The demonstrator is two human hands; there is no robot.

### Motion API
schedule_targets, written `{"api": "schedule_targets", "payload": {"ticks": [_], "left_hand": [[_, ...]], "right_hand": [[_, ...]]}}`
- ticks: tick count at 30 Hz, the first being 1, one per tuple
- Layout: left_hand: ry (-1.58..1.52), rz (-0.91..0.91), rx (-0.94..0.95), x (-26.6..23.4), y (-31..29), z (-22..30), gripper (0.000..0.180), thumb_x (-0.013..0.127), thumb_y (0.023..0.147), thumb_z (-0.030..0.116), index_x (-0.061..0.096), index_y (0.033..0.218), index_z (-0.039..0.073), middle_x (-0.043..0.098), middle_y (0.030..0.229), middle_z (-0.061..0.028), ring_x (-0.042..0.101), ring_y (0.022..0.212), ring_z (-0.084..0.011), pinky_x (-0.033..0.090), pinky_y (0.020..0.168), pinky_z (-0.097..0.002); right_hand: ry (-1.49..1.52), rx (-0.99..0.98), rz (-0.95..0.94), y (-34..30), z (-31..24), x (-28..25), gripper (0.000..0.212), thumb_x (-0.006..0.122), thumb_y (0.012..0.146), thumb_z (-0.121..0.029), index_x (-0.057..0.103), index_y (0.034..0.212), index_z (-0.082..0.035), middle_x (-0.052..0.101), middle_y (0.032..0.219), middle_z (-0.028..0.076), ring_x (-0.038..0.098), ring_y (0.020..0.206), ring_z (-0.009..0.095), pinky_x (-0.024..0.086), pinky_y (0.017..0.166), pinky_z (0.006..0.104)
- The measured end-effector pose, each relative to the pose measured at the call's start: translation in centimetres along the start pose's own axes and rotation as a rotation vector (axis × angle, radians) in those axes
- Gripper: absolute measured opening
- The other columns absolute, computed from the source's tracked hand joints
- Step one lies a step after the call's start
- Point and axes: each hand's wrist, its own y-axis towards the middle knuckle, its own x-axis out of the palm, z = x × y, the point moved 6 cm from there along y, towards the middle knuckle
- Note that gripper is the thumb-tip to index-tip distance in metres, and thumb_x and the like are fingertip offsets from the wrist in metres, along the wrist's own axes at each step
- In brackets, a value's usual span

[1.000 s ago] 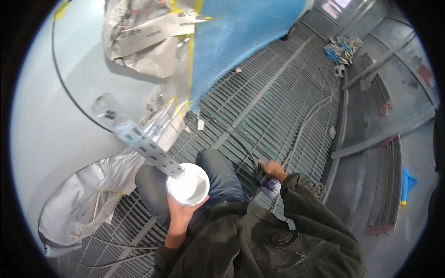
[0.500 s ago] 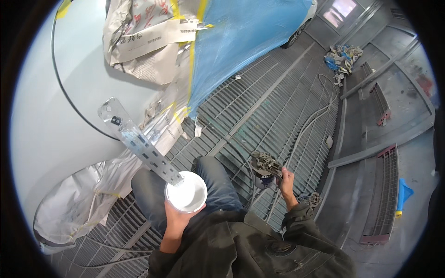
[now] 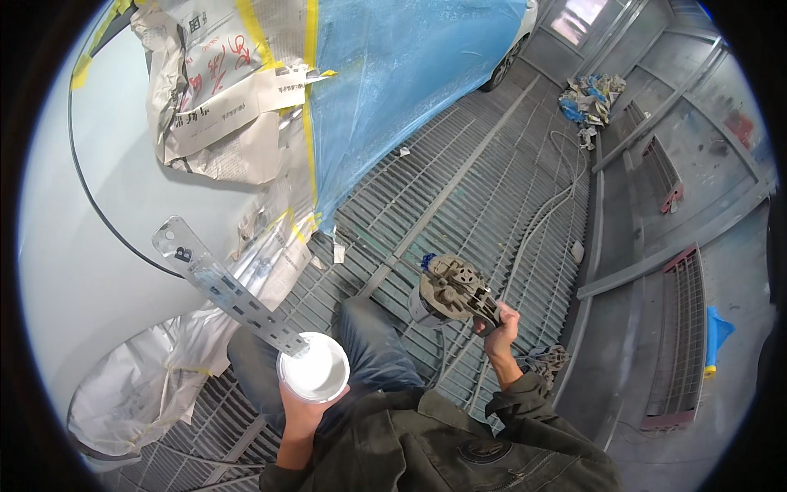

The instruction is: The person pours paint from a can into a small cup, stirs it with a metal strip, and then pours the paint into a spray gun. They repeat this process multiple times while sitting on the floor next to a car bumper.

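Fingers of the left hand (image 3: 305, 414) are wrapped around the lower side of a white plastic mixing cup (image 3: 315, 366), which sits in that hand's grasp just beside the knees. The right hand (image 3: 502, 330) is clamped on the handle of a paint can (image 3: 453, 291) with a grimy stirring lid; the can lies forward and to the left of that hand, above the floor grating (image 3: 484, 217). Inside the cup stands a clear perforated mixing stick (image 3: 234, 295), leaning forward and left. Cup and can are well apart, and no stream shows between them. As far as can be judged, the cup already holds something white, though its level is unclear, and the can's contents are hidden. Farther out, masking paper (image 3: 221, 152) and blue masking film (image 3: 393, 90) are already taped over the pale car body (image 3: 106, 205). A hose (image 3: 534, 234) trails across the grating.
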Motion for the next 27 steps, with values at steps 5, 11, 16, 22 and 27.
{"api": "schedule_targets", "payload": {"ticks": [5,11,16,22,27], "left_hand": [[-0.037,0.035,-0.066,0.2,0.1,0.4,0.092,0.096,0.058,0.004,0.050,0.138,0.000,0.063,0.129,-0.0116,0.061,0.119,-0.0214,0.048,0.105,-0.0395],[0.060,0.014,-0.102,-0.3,0.0,-0.5,0.094,0.098,0.057,0.005,0.050,0.138,-0.001,0.063,0.128,-0.0116,0.061,0.118,-0.0210,0.049,0.103,-0.0387],[0.066,0.029,-0.135,-0.9,-0.2,-1.0,0.097,0.099,0.057,0.005,0.048,0.139,0.000,0.062,0.130,-0.0118,0.061,0.119,-0.0213,0.050,0.103,-0.0391],[0.054,0.071,-0.115,-2.2,-1.3,-2.2,0.106,0.100,0.055,0.004,0.043,0.144,0.003,0.058,0.135,-0.0120,0.059,0.122,-0.0235,0.050,0.104,-0.0411],[0.043,0.133,-0.179,-1.4,-0.4,-0.9,0.104,0.101,0.058,0.025,0.044,0.142,0.003,0.060,0.132,-0.0156,0.059,0.122,-0.0282,0.048,0.104,-0.0432]], "right_hand": [[0.025,-0.044,-0.098,0.6,-1.4,1.2,0.044,0.044,0.095,-0.031,0.054,0.111,0.008,0.062,0.071,0.019,0.055,0.053,0.025,0.046,0.052,0.0375],[0.076,0.023,0.141,1.2,-0.9,2.0,0.053,0.047,0.100,-0.045,0.060,0.085,0.004,0.059,0.062,0.016,0.053,0.050,0.023,0.043,0.048,0.0361],[-0.047,0.112,0.140,2.5,1.1,1.8,0.060,0.049,0.102,-0.052,0.064,0.083,0.003,0.057,0.057,0.009,0.053,0.046,0.020,0.041,0.046,0.0342],[-0.419,0.372,-0.029,6.2,7.0,0.6,0.066,0.052,0.101,-0.058,0.072,0.086,0.002,0.058,0.056,0.005,0.051,0.045,0.014,0.038,0.045,0.0308],[-0.946,0.484,-0.101,11.2,13.7,-1.0,0.074,0.059,0.093,-0.066,0.073,0.081,0.005,0.064,0.060,0.017,0.064,0.058,0.025,0.048,0.060,0.0400]]}}
